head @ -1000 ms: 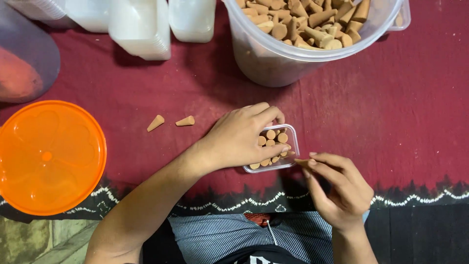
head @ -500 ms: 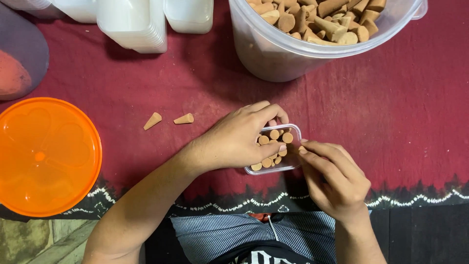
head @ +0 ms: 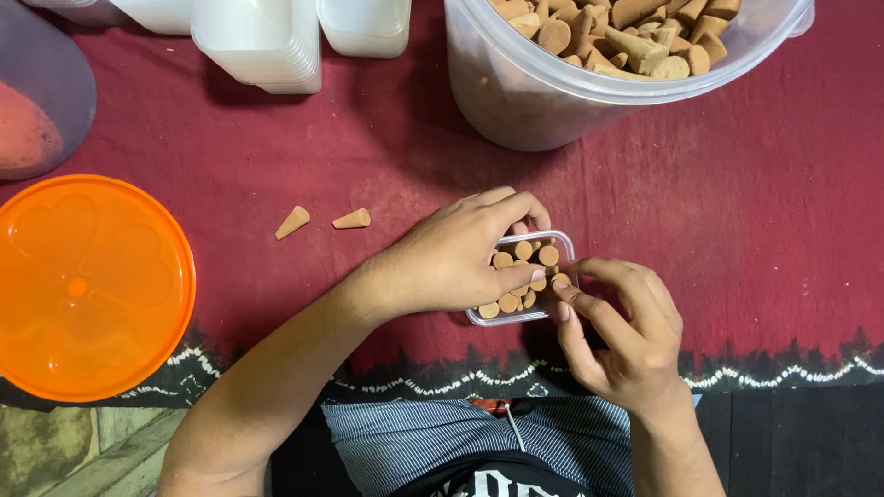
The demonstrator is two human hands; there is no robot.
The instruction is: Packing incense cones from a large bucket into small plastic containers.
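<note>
I see the left hand point(head: 451, 262) clamped over the small clear box point(head: 523, 290) on the red cloth point(head: 755, 230), steadying it, while right hand point(head: 622, 331) fingertips pinch a cone point(head: 560, 281) into its packed rows.

Dark red cloth point(head: 792, 230) with a black-and-white patterned border, greenish stone floor point(head: 55, 442) at lower left — soft, even light

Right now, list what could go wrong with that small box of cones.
1. The small clear box looks nearly full; the right hand pressing at its edge might push a cone out or chip it.
2. The left hand covers part of the box, so a crooked cone there could go unnoticed.
3. Two loose cones lying on the red cloth could be missed.
</note>
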